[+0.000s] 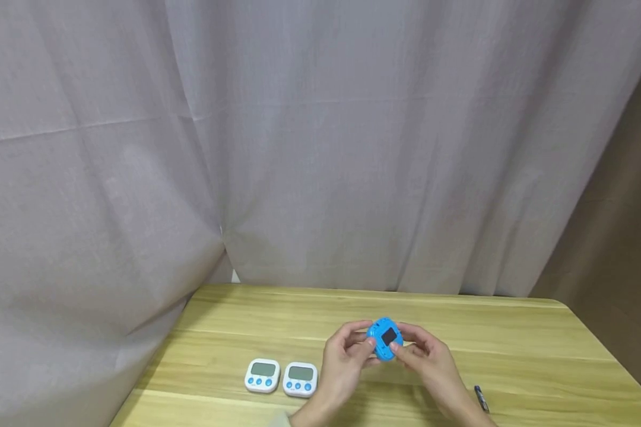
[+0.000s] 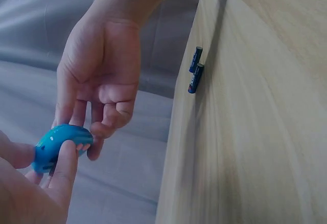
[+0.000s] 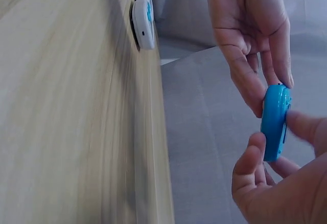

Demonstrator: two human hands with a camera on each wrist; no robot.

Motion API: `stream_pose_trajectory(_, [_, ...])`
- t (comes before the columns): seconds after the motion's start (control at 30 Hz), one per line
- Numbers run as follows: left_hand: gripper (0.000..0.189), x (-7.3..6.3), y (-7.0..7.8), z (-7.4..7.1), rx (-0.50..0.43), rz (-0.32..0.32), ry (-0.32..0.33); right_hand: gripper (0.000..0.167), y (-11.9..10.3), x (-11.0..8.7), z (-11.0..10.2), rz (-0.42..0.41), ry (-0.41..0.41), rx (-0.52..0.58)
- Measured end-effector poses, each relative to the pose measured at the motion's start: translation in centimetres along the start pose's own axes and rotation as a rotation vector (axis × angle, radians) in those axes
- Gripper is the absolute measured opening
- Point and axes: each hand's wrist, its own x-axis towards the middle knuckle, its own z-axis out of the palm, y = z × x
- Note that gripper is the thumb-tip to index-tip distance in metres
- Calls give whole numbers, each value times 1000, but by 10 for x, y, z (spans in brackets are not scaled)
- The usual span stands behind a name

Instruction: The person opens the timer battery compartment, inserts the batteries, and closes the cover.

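Both hands hold a blue timer [image 1: 383, 350] above the table, its back with a dark rectangular patch turned up. My left hand [image 1: 344, 359] grips its left edge between thumb and fingers. On the opposite edge, my right hand [image 1: 427, 359] has its fingers underneath and its thumb on the back, by the dark patch. The right wrist view shows the timer [image 3: 276, 121] edge-on between the hands. Two white timers [image 1: 262, 375] with grey screens and blue buttons lie face up, side by side, left of my left hand.
Two small dark batteries [image 2: 196, 79] lie on the wooden table [image 1: 555, 356], to the right of my right hand. A grey curtain [image 1: 320, 178] hangs behind the table's far edge and down its left side.
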Motion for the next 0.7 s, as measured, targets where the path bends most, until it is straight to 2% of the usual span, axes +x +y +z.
stream_pose_trajectory(0.17, [35, 0, -1, -1, -26, -15, 0, 65, -2, 0, 2, -27, -104, -1])
stream_pose_trajectory(0.27, [34, 1, -2, -1, -37, -13, -13, 70, -2, 0, 3, -10, -137, -1])
stream_pose_trajectory(0.43, [30, 1, -1, 0, -19, 28, -57, 58, 1, 1, 2, -4, -126, -19])
stream_pose_trajectory(0.53, [31, -1, 0, 0, 28, 60, -82, 51, 3, 1, 0, -34, -157, -11])
stream_pose_trajectory(0.7, [30, -3, -1, -4, 214, 63, -56, 49, 6, 2, -2, -44, -220, 25])
